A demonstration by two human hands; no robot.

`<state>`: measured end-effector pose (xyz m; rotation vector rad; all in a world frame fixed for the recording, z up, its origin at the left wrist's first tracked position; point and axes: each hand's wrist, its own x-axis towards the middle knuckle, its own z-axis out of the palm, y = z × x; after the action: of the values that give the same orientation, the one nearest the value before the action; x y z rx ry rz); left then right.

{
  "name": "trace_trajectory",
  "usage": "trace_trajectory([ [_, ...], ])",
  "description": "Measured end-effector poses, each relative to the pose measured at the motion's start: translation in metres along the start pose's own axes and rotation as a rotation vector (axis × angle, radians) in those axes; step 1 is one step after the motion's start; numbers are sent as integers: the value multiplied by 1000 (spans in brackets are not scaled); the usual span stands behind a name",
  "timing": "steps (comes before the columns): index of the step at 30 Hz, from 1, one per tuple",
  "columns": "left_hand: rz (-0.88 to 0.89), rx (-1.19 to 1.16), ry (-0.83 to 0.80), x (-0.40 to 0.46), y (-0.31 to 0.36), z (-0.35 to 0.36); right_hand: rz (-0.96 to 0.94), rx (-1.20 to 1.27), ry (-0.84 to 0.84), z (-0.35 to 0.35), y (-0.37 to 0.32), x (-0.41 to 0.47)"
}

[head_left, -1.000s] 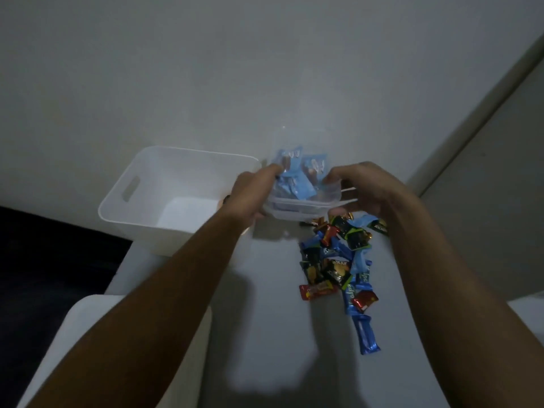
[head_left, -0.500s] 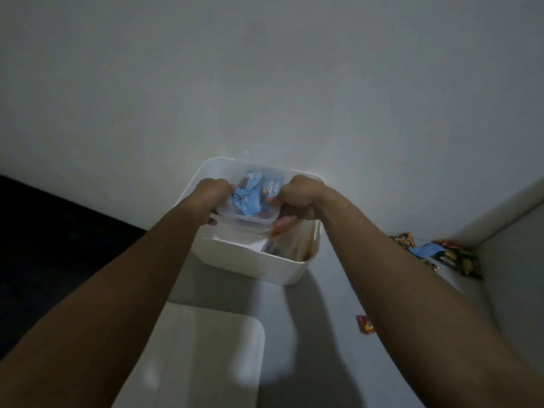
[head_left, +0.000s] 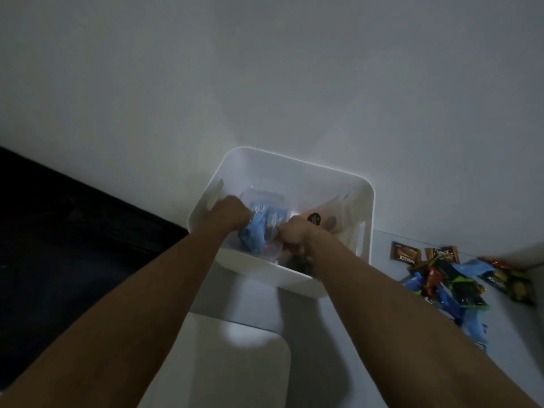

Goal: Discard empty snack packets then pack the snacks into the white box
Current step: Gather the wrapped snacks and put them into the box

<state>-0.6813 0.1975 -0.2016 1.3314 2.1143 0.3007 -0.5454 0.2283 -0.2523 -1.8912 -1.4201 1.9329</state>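
Note:
The white box [head_left: 297, 166] stands against the wall at the table's far edge. Both hands are down inside it. My left hand [head_left: 231, 214] and my right hand [head_left: 295, 235] grip the two sides of a clear plastic tub [head_left: 262, 198] filled with blue snack packets [head_left: 263, 228]. An orange packet [head_left: 323, 214] leans against the box's right wall. A pile of loose snack packets [head_left: 453, 278], blue, green, red and brown, lies on the table to the right of the box.
A white lid or tray [head_left: 223, 360] lies on the table in front of the box. The wall [head_left: 265, 69] rises right behind the box. A dark area [head_left: 59, 231] drops off to the left of the table.
Both hands carried the clear tub from above the loose pile leftward over the white box, then lowered it inside. The view followed, so the pile now sits at the right.

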Motion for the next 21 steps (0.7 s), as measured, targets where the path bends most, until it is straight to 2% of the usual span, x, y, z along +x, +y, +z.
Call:
trace_trajectory([
  [1,54,-17,148,5,-4,-1,10,-7,-3,2,2,5],
  [3,257,-55,572,15,-12,-2,37,29,-43,4,3,5],
  [4,302,-48,681,20,-16,-5,32,60,-49,5,1,1],
  [5,303,-36,718,24,-21,-9,25,76,-55,5,0,-1],
  [9,123,-105,433,40,-41,-17,-35,110,-68,15,-7,0],
  [16,175,-67,433,44,-46,-22,-45,-65,-79,27,-18,-2],
  [21,199,-26,433,45,-49,-16,-88,-93,34,1,-21,-22],
])
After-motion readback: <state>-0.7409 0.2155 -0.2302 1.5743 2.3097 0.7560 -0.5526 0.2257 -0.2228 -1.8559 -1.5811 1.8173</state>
